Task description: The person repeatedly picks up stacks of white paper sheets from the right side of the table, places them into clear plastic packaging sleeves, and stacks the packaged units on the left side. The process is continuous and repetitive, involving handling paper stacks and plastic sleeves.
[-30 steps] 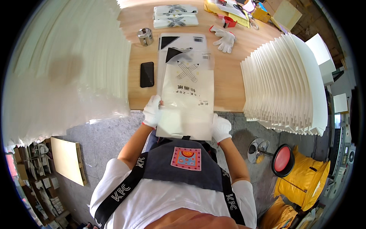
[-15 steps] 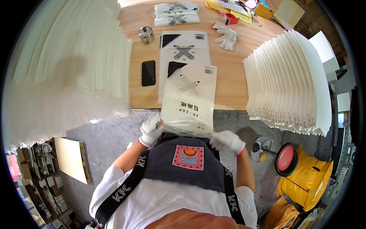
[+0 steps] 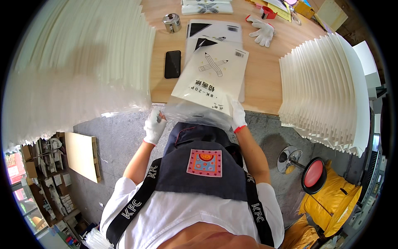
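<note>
A flat pack of drawing paper in a clear plastic bag lies over the table's near edge. Its cover is cream, with crossed pencils and a black corner. The bag's clear flap hangs toward my lap. My right hand, in a white glove, grips the pack's lower right edge; part of its fingers is hidden. Beside the flap's left corner, my gloved left hand has its fingers curled together, bare fingertips showing; what they hold cannot be made out. More bagged packs lie underneath.
Tall stacks of clear bags and white paper flank me. On the wooden table are a phone, a metal cup, a spare glove, a red tape roll and bagged packs at the back.
The top pack has turned and moved up the table. My right hand has gone from the flap's bottom to the pack's right edge. My left hand has drawn slightly left. The view has shifted.
</note>
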Demonstrator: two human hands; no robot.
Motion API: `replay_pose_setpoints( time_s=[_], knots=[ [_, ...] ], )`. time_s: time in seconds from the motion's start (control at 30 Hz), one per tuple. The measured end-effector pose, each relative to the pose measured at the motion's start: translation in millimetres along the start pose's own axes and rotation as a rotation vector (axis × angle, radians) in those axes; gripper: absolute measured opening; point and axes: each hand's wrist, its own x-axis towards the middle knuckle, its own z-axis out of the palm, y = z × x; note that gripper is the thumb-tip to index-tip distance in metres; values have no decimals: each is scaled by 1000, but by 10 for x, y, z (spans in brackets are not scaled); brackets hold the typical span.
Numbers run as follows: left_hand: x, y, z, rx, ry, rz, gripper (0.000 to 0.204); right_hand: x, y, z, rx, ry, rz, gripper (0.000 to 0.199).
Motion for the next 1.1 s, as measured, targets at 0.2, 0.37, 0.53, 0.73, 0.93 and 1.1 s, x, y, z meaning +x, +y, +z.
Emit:
replay_pose_setpoints(
  time_s=[0.2, 0.37, 0.53, 0.73, 0.93, 1.1],
  knots=[
    [-204, 728, 323, -1220, -691, -781, 34, 360, 399, 29, -76, 2, -64, 36],
    [14, 994, 873, -506, -793, -243, 26, 296, 453, 200, -145, 69, -93, 37],
    [0, 1209, 764, -285, -297, 459, 13, 188, 253, 241, -113, 81, -64, 33],
    [-58, 1220, 797, -196, -100, 672, 10, 212, 165, 46, -57, 44, -28, 30],
    [-357, 1116, 939, -561, -881, -61, 7, 260, 151, -102, -166, -5, -50, 34],
    [-85, 597, 502, -676, -1155, -225, 6, 88, -222, -473, -229, 21, 15, 33]
  ],
)
